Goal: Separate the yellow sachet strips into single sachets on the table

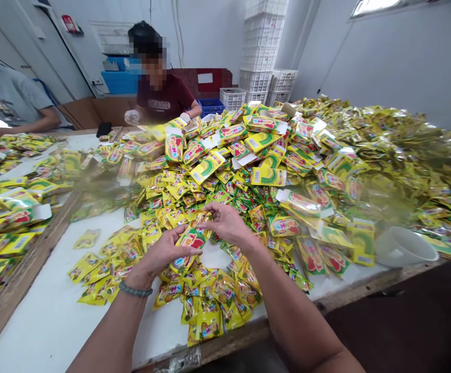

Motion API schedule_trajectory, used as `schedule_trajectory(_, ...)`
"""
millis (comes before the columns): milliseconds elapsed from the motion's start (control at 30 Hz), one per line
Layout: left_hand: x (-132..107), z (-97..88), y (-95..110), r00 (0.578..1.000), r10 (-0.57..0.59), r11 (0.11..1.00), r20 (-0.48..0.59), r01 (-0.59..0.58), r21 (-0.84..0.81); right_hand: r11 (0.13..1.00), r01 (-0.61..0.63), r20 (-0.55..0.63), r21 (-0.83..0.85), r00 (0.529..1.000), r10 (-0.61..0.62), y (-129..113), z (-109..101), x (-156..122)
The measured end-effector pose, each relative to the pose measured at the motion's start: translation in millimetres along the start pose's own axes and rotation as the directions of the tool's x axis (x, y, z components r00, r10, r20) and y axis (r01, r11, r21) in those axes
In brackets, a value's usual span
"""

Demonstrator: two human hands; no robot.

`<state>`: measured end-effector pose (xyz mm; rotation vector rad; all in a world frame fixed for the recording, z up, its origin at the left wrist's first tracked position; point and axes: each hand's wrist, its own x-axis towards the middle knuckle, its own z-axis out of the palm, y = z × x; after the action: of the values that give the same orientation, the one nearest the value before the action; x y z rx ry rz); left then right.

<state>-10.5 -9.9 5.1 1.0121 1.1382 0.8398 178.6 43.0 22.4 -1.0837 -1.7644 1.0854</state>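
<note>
Left hand (159, 256): thumb pressed down on a small bunch (190, 241) of yellow sachets, the fingers under it, so it is pinched flat.
Right hand (227, 223): fingertips curled in and closed on the bunch's top end (the packets there are gold and crinkled).
Where the bunch is: held just above the table (46, 321), over the near slope of the heap (248, 197), between the two hands.
Risk, slipping: the foil looks slick, and a fingertip hold on several packets at once could let one slide out and drop among the others.
Risk, the edge: loose sachets (209, 324) already lie right at the front rim (241, 339); I'd guess a brush from a forearm would send some to the floor.
Risk, the heap: it stands high and loose behind the hands, so pulling at its foot could bring packets sliding down.
Bowl (404, 248): white, at the table's right front, touching the heap; only its white inside shows.
Cartons (267, 176): yellow, with open white flaps, lying tilted on top of the heap; what is in them I cannot tell.
White crates (260, 52): stacked against the back wall, contents not visible.
Blue crate (212, 106): behind the far end of the table, contents hidden.
Co-worker (163, 98): at the far side in a dark red shirt, a gloved hand (131, 116) by the sachets there.
Second person (11, 98): far left, grey sleeve, arm resting near another spread of packets.
</note>
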Motion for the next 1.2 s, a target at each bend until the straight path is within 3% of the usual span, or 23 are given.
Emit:
schedule_trajectory(133,-3,3.4,2,0.996,-0.039,0.998,0.075,0.043,-0.050,1.000,0.003,-0.168,0.010,0.986,-0.001,0,14,-1)
schedule_trajectory(267,-2,6.5,3,0.997,-0.054,0.995,0.060,0.058,-0.079,1.000,0.000,-0.089,-0.017,0.996,-0.001,-6,9,-2)
schedule_trajectory(433,3,5.5,1,0.996,0.059,0.995,-0.068,-0.053,0.084,0.948,0.092,-0.019,-0.306,0.994,-0.103,-11,0,-2)
schedule_trajectory(567,4,5.4,-1,0.999,-0.005,1.000,-0.042,0.005,-0.002,0.915,0.050,0.010,-0.400,0.999,-0.050,-10,8,-2)
schedule_trajectory(767,4,4.1,0,0.998,0.047,0.999,-0.032,-0.048,-0.024,0.950,-0.031,-0.137,-0.311,0.990,-0.012,-12,18,-4)
schedule_trajectory(867,4,-0.7,1,0.994,0.097,0.994,-0.042,-0.095,0.050,0.952,0.005,0.005,-0.305,1.000,-0.003,-12,23,-7)
schedule_trajectory(1000,3,0.4,3,0.984,0.176,0.968,0.021,-0.177,0.176,0.948,0.068,0.230,-0.310,0.973,0.005,-11,28,-10)
schedule_trajectory(1100,3,9.7,3,0.987,0.155,0.965,0.045,-0.161,0.208,0.937,0.082,0.248,-0.340,0.969,0.005,-10,31,-12)
schedule_trajectory(1200,4,8.7,7,0.991,0.130,0.963,0.023,-0.132,0.234,0.980,0.063,0.176,-0.189,0.984,-0.029,-6,29,-10)
